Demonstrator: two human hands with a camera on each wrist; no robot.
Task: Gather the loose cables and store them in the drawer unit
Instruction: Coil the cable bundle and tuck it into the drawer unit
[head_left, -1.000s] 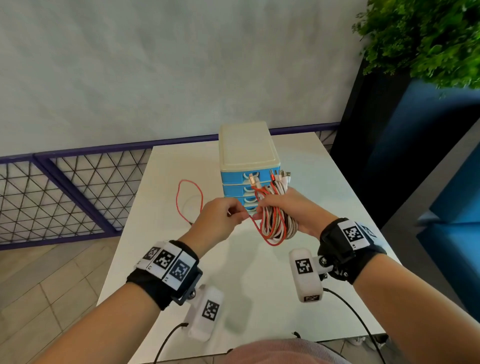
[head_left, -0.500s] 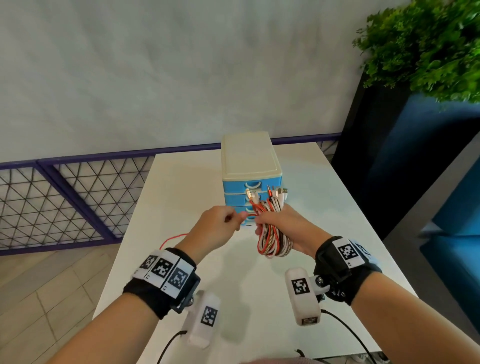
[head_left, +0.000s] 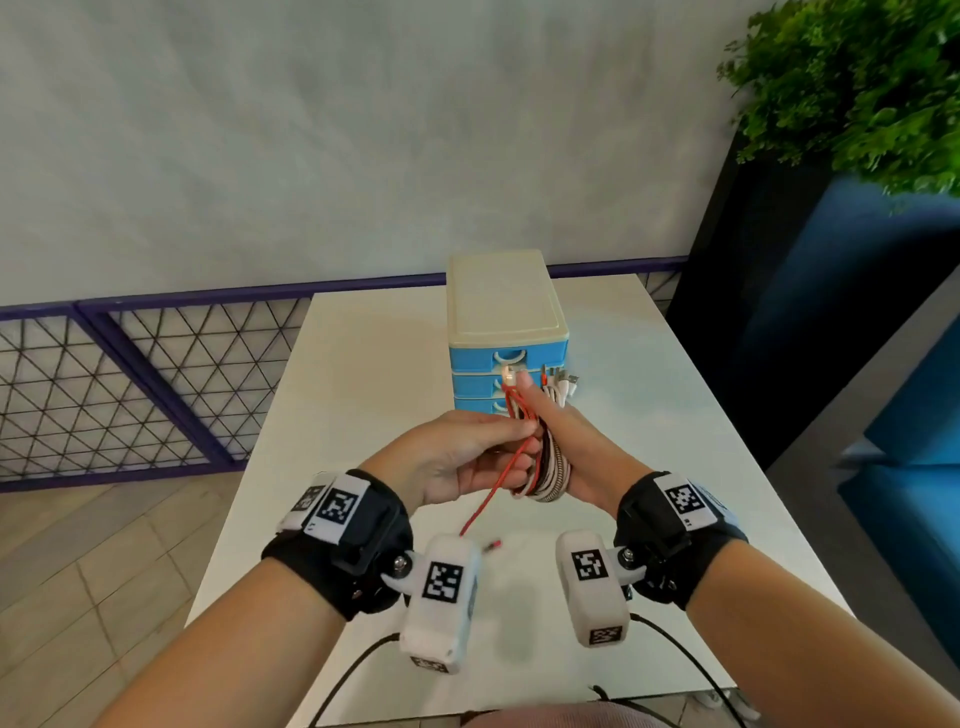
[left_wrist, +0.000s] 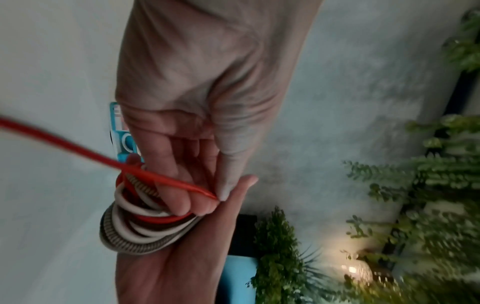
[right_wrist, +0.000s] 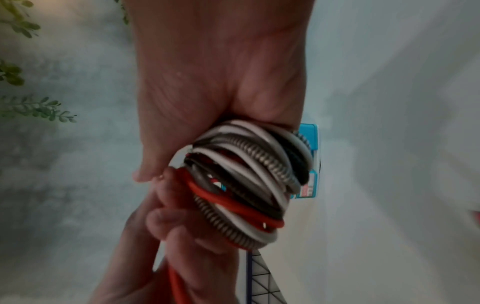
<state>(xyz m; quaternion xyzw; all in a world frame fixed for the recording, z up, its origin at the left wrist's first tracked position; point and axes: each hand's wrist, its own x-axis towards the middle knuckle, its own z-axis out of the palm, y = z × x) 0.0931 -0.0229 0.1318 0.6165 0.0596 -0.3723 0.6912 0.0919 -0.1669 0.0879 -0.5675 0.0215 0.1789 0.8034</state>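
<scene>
My right hand (head_left: 558, 441) grips a coiled bundle of cables (head_left: 550, 475), red, white and braided grey, with plugs sticking up near the drawer fronts. The same bundle (right_wrist: 246, 185) fills the right wrist view. My left hand (head_left: 467, 457) pinches the loose red cable (head_left: 488, 501) right beside the bundle; its tail hangs down, with its free plug (head_left: 491, 545) showing just over the white table (head_left: 363, 374). In the left wrist view the red cable (left_wrist: 78, 150) runs through my fingertips (left_wrist: 205, 201). The blue drawer unit (head_left: 506, 332) with a cream top stands just behind, drawers closed.
A purple mesh railing (head_left: 156, 384) borders the table's far and left sides. A dark planter (head_left: 779, 312) with green foliage (head_left: 857, 88) stands at the right, and blue seating (head_left: 914, 441) lies beyond the table's right edge.
The red cable's loose loop has been drawn off the table's left part toward the bundle. My left hand has closed in against my right, and both came nearer to me.
</scene>
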